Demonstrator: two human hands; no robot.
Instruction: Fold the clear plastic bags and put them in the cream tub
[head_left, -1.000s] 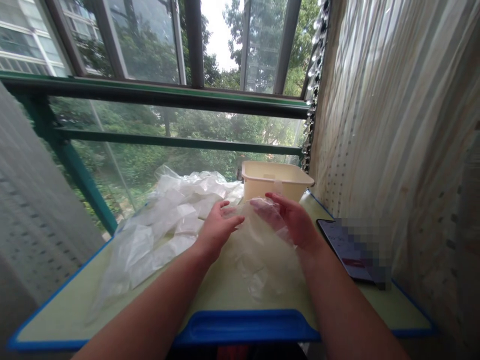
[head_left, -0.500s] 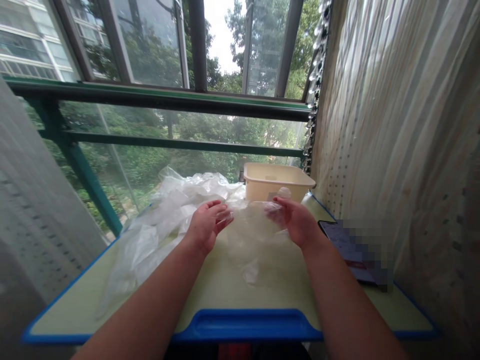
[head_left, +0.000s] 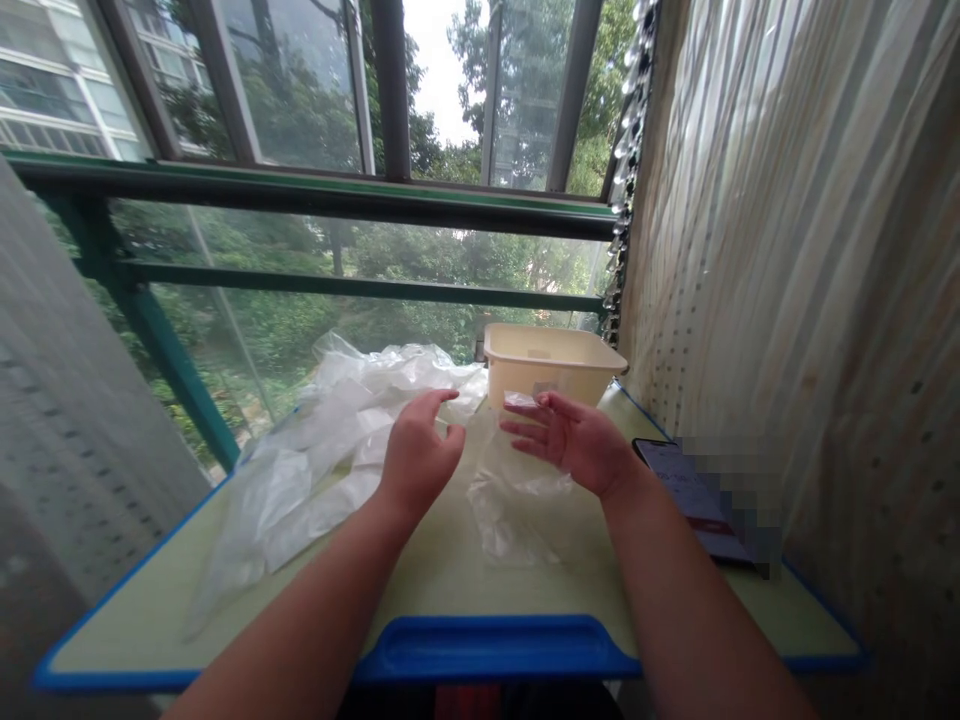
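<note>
- One head-worn camera looks forward and down from the person's side of the tabletop (head_left: 442, 575).
- The hands (head_left: 424, 455) appear close, around mid-view.
- It faces windows (head_left: 300, 90) beyond.

We hold both bare forearms (head_left: 326, 580) reaching far; our left hand (head_left: 420, 450) parts thumb (head_left: 454, 440) from forefinger (head_left: 436, 402), while our right hand (head_left: 574, 442) pinches thumb against forefinger, its other fingers (head_left: 531, 431) spread leftward.

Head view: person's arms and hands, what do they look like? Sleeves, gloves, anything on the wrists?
Bare, ungloved left hand and right hand. The tapering left forearm and right forearm are uncovered too: no sleeves, watches, bands, cables or markings visible. Upper arms out of frame.
</note>
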